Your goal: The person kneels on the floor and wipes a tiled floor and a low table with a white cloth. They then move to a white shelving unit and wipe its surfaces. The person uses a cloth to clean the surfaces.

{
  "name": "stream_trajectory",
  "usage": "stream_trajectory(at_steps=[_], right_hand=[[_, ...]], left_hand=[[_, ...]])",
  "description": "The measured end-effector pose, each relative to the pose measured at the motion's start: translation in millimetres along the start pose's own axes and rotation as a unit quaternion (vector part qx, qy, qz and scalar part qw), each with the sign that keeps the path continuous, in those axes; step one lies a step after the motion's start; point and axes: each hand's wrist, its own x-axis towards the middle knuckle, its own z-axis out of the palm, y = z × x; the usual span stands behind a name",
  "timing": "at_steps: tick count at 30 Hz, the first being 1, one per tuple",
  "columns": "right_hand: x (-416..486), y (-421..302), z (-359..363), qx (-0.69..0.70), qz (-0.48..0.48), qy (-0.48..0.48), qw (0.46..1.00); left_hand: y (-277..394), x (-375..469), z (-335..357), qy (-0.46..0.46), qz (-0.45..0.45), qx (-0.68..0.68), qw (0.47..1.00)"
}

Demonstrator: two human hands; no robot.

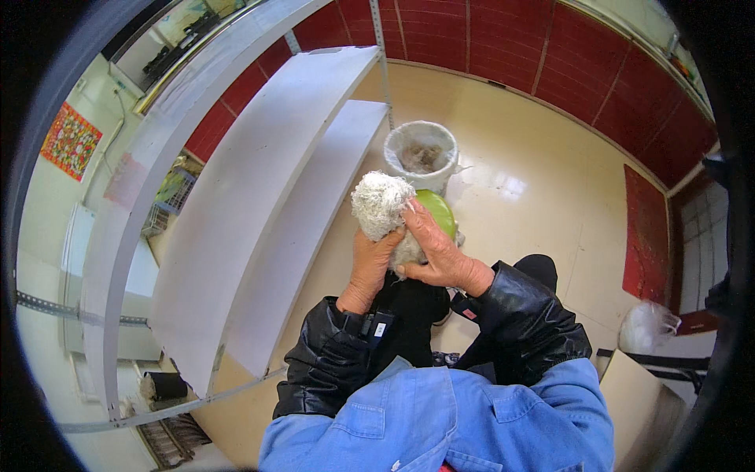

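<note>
My left hand grips a white, stringy fibrous bundle from below, its thumb pointing across towards my other hand. The bundle's rounded top stands out beyond the fingers. Against its right side rest the fingertips of my right hand. Between both palms hangs a greyish fluffy fibre tuft, with my right thumb on its lower end. Behind my right fingers is a round green object, partly hidden, so I cannot tell whether it is a basin or a stool. Just past it stands a liner-covered white bin with brownish fluff inside.
White metal shelving rises close on my left. Dark red panels line the far side of the tiled floor. A red mat and a white plastic bag lie to the right, near a board.
</note>
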Motion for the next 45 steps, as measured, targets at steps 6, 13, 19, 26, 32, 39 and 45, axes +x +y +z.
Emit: stream_trajectory(at_steps=[6,13,19,26,32,39,45], right_hand=[[18,-15,0,0.053,0.023,-0.039,0.998],[12,12,-17,0.108,0.133,-0.023,0.985],[1,15,-14,0.054,0.159,-0.052,0.984],[-5,23,-18,0.034,0.206,-0.049,0.977],[-13,32,-29,0.029,0.238,-0.032,0.970],[-12,36,-25,-0.006,0.199,-0.047,0.979],[-4,30,-11,0.010,0.219,-0.058,0.974]], left_hand=[[57,-1,-144,0.097,0.023,0.177,0.979],[115,-5,-372,0.199,-0.011,0.626,0.754],[97,72,-370,0.102,-0.061,0.755,0.644],[76,218,-250,0.058,0.009,0.755,0.653],[77,277,-278,0.085,0.022,0.810,0.579],[104,193,-500,0.151,-0.057,0.837,0.523],[131,-13,-682,0.276,-0.213,0.795,0.497]])
